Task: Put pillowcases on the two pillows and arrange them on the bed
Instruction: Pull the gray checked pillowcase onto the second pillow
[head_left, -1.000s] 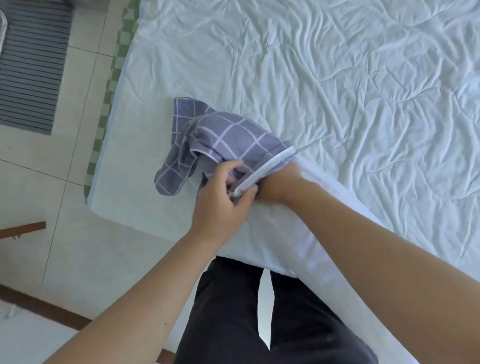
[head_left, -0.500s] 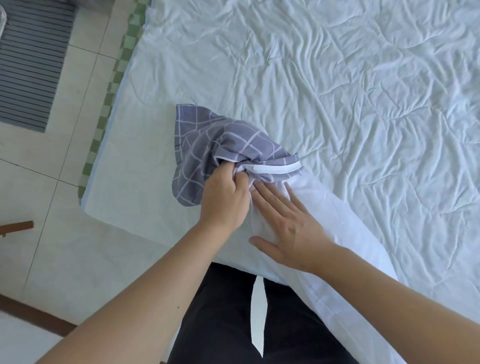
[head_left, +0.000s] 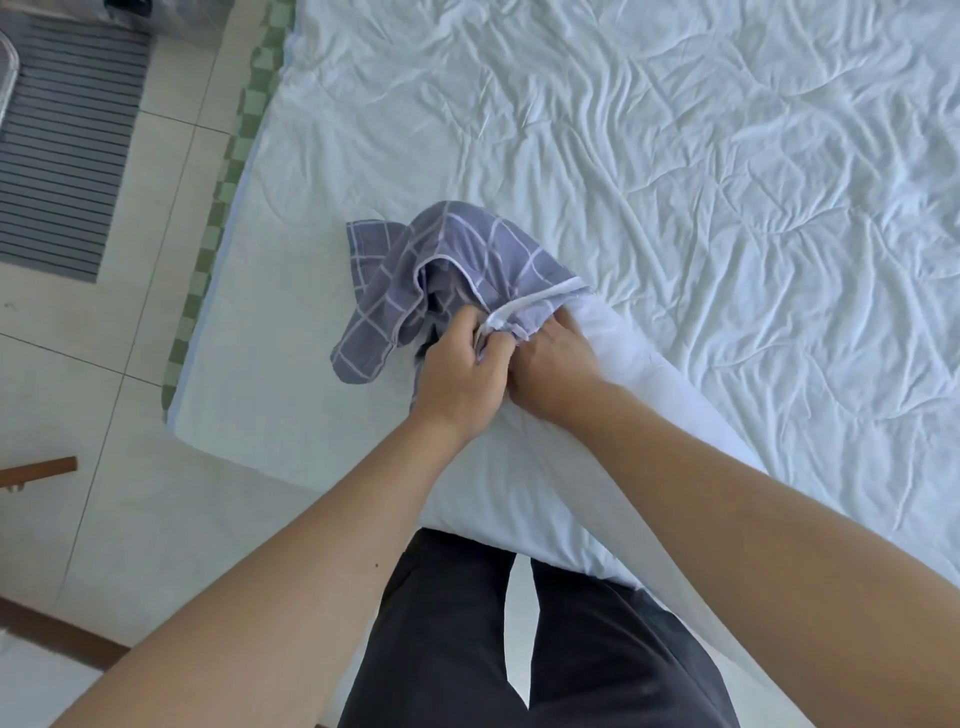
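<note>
**Two hands at the case mouth, pillow barely started**

Left hand (head_left: 460, 371) pinches the white-piped hem of the pillowcase (head_left: 457, 265), fingers curled round bunched fabric. Right hand (head_left: 556, 364) sits at the pillow's end, fingertips tucked under the hem. Can't tell whether they're gripping the pillow corner or just pushing it in.

Where things are:
- Pillowcase: grey-purple check, crumpled in a heap on the bed (head_left: 727, 156) near its left edge. Most of it is slack and empty.
- Pillow (head_left: 649, 405): white, lying diagonally from the case mouth back toward the person's right. Only its far end is inside the mouth.
- Second pillow and case: not in view.

My read: early in stuffing pillow one. How I'd do it well:
- Hold the hem open and taut with the left hand so the mouth doesn't collapse.
- Drive one pillow corner deep into the matching case corner with the right hand, not the middle of the pillow.
- Then pull the hem back along the pillow in short draws, alternating sides.
- Shake out the bunched fabric first; folded layers will snag the corner.

Risk: the heap hides which layer is the true opening.
</note>
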